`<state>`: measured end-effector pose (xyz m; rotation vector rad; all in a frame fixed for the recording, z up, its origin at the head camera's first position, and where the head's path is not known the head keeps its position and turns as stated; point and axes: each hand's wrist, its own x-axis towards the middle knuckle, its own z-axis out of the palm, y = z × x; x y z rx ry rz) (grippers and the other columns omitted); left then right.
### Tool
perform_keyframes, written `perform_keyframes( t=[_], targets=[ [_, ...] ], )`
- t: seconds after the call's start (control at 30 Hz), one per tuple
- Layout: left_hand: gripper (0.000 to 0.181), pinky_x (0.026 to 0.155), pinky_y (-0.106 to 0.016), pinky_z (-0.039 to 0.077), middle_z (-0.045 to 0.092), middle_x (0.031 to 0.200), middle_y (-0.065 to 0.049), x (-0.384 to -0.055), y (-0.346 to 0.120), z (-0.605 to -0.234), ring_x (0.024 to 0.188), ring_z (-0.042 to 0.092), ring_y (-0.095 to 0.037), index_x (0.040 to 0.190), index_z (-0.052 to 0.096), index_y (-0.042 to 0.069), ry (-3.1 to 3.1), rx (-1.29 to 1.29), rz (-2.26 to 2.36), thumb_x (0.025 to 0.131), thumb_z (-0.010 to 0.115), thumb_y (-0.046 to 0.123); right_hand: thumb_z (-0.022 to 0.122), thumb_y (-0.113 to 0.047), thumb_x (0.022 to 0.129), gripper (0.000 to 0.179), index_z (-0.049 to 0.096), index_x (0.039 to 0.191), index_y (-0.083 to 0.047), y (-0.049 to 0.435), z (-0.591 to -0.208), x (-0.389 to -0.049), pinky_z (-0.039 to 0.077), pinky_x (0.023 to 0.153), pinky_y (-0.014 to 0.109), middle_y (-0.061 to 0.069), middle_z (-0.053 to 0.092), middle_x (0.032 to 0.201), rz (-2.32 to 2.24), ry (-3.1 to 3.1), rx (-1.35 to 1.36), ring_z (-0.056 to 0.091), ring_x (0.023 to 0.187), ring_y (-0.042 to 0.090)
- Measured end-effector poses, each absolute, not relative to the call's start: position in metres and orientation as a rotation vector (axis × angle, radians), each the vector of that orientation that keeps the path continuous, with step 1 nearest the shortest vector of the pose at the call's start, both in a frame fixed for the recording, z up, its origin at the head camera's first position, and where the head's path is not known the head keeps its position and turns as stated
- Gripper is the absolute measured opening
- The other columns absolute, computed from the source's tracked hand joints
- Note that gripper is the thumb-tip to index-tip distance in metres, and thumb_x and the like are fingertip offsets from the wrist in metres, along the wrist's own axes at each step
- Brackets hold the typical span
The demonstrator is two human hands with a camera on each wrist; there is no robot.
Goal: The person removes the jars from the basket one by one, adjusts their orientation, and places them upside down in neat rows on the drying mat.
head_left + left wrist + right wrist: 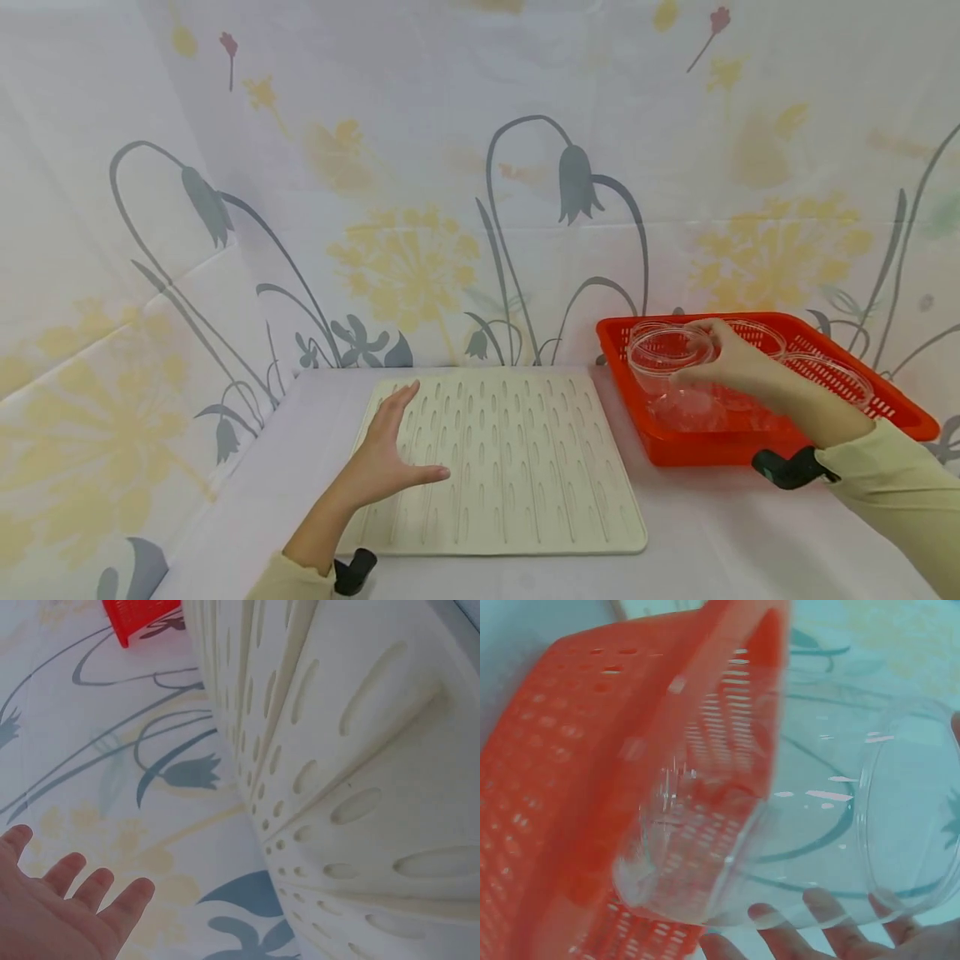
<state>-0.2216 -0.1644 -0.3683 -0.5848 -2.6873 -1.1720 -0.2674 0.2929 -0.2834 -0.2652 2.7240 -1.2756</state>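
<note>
My right hand (pixel 731 367) grips a clear, round plastic jar (pixel 670 354) by its upper part, over the left side of a red perforated basket (pixel 663 450). In the right wrist view the transparent jar (pixel 810 817) lies across the picture, its lower end overlapping the basket wall. Fingers (pixel 840 930) stretch along one side of it, and a bit of thumb shows at the right edge. Over the left part of a cream ridged drying mat (pixel 510 467), my left hand (pixel 386 462) hovers with thumb and fingers spread apart, holding nothing.
More clear round containers (pixel 828 375) stand inside the basket at the right. The mat lies flat on a white-covered table (pixel 705 533), left of the basket. A flower-printed cloth (pixel 450 150) hangs behind, close to the far edges of mat and basket.
</note>
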Motion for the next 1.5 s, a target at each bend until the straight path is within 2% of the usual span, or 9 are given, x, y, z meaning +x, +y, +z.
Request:
perform_keyframes(
  t=[0.2,0.4,0.53,0.77,1.07,1.3,1.5],
  targets=[
    [0.113,0.097,-0.066,0.025,0.013,0.152,-0.008,-0.223,-0.160,-0.367,0.138,0.011,-0.033,0.150,0.013,0.026,-2.688,-0.569,-1.190,0.063,0.084,0.043,0.073,-0.033,0.080,0.092,0.012,0.141,0.000,0.284,-0.270,-0.264,0.049,0.083,0.049,0.031,0.029,0.134,-1.293,2.779,-0.261,0.038,0.113,0.043],
    [0.113,0.098,-0.064,0.027,0.013,0.152,-0.006,-0.224,-0.156,-0.365,0.137,0.013,-0.032,0.150,0.013,0.027,-2.689,-0.580,-1.219,0.063,0.083,0.045,0.074,-0.033,0.079,0.093,0.014,0.142,0.000,0.277,-0.265,-0.262,0.050,0.081,0.048,0.030,0.031,0.132,-1.290,2.803,-0.302,0.039,0.111,0.044],
    [0.113,0.099,-0.062,0.027,0.014,0.152,-0.007,-0.225,-0.153,-0.364,0.137,0.015,-0.031,0.150,0.013,0.024,-2.684,-0.589,-1.210,0.064,0.083,0.046,0.076,-0.033,0.077,0.094,0.015,0.142,-0.002,0.273,-0.262,-0.260,0.052,0.078,0.047,0.030,0.030,0.133,-1.281,2.820,-0.303,0.039,0.112,0.045],
    [0.112,0.100,-0.061,0.027,0.013,0.152,-0.004,-0.227,-0.148,-0.363,0.137,0.015,-0.028,0.150,0.013,0.026,-2.673,-0.587,-1.237,0.064,0.082,0.048,0.076,-0.033,0.076,0.094,0.018,0.143,-0.003,0.264,-0.252,-0.259,0.050,0.080,0.052,0.031,0.031,0.136,-1.191,2.906,-0.360,0.037,0.115,0.047],
    [0.111,0.099,-0.061,0.028,0.014,0.152,-0.002,-0.228,-0.140,-0.359,0.137,0.017,-0.028,0.149,0.013,0.030,-2.671,-0.595,-1.266,0.064,0.082,0.047,0.076,-0.031,0.077,0.092,0.018,0.142,-0.002,0.255,-0.248,-0.256,0.049,0.082,0.052,0.030,0.032,0.135,-1.203,2.897,-0.414,0.040,0.114,0.045],
    [0.110,0.101,-0.059,0.027,0.015,0.152,-0.002,-0.229,-0.132,-0.358,0.137,0.017,-0.026,0.149,0.014,0.029,-2.669,-0.605,-1.282,0.064,0.083,0.045,0.077,-0.031,0.076,0.094,0.017,0.143,-0.003,0.245,-0.245,-0.255,0.047,0.084,0.054,0.028,0.035,0.133,-1.202,2.894,-0.449,0.042,0.114,0.044],
    [0.110,0.100,-0.060,0.027,0.016,0.151,-0.002,-0.229,-0.127,-0.356,0.136,0.018,-0.027,0.149,0.015,0.028,-2.668,-0.597,-1.287,0.065,0.083,0.044,0.079,-0.029,0.074,0.095,0.018,0.142,-0.003,0.236,-0.243,-0.252,0.049,0.081,0.052,0.029,0.032,0.133,-1.223,2.889,-0.478,0.042,0.113,0.045]
  ],
)
